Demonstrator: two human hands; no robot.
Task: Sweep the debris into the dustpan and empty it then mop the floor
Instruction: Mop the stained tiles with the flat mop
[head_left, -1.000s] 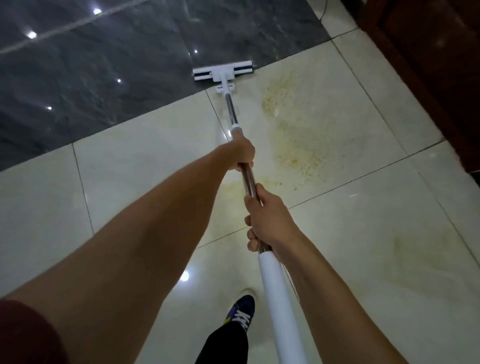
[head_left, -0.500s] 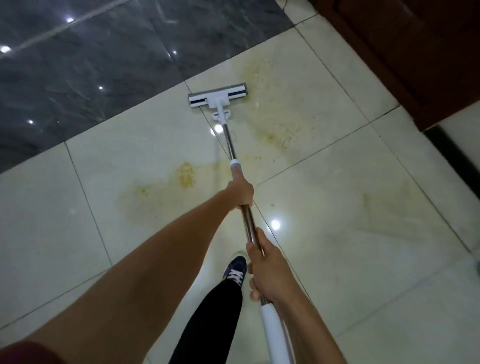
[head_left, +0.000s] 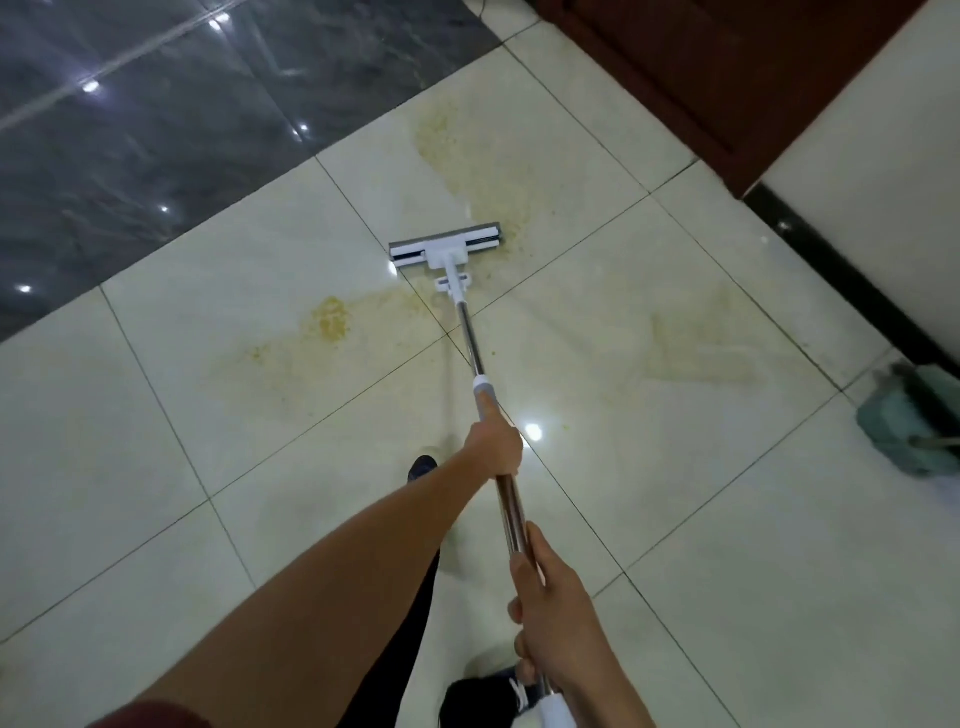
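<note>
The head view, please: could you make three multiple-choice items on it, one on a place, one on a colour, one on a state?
1. Where does the mop head rest?
A. on the dark tiles
B. on the pale tiles, at the yellowish stain
C. inside the bucket

2. What colour is the bucket at the right edge?
A. red
B. black
C. teal green

3. How is the mop pole held?
A. by both hands
B. by one hand only
C. by no hand

Key: 1 B, the mop head lies on pale floor beside the stain. 2 C, its body looks teal green. 3 A, the left hand and the right hand both grip it.
</note>
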